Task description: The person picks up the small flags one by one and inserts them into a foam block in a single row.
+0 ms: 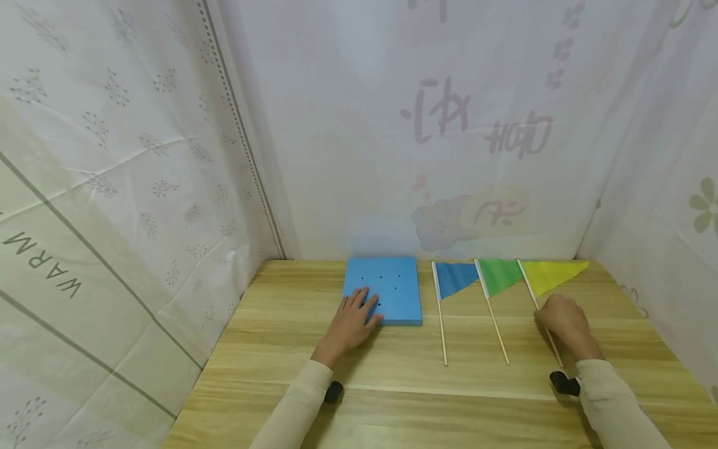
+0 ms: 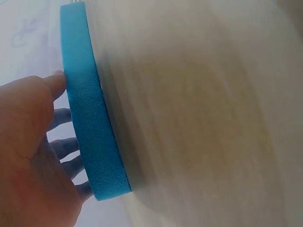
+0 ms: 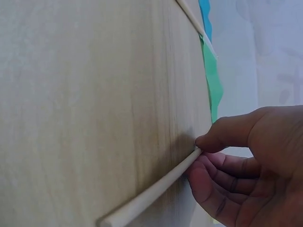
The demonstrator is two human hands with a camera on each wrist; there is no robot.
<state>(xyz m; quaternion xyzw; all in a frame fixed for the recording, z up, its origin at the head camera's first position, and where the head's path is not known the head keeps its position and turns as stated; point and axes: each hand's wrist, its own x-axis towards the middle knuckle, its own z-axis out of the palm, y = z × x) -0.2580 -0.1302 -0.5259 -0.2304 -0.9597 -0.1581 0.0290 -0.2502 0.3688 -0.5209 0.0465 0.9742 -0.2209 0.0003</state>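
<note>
A blue foam block (image 1: 401,305) with several small holes in its top lies toward the back of the table. My left hand (image 1: 352,321) rests on its front left corner, fingers spread over the top; the left wrist view shows the block's thick side (image 2: 90,94) beside the thumb. At the right, my right hand (image 1: 568,321) pinches the wooden stick of a yellow pennant flag (image 1: 550,275) between thumb and fingers, just below the cloth. In the right wrist view the stick (image 3: 156,191) runs from the fingertips toward the camera, its lower end near the tabletop.
Between block and right hand lie a blue pennant flag (image 1: 454,278) and a green pennant flag (image 1: 499,275), sticks toward me. The wooden table (image 1: 426,405) meets patterned curtains (image 1: 348,156) at its back. A black wrist device (image 1: 563,383) sits below each hand.
</note>
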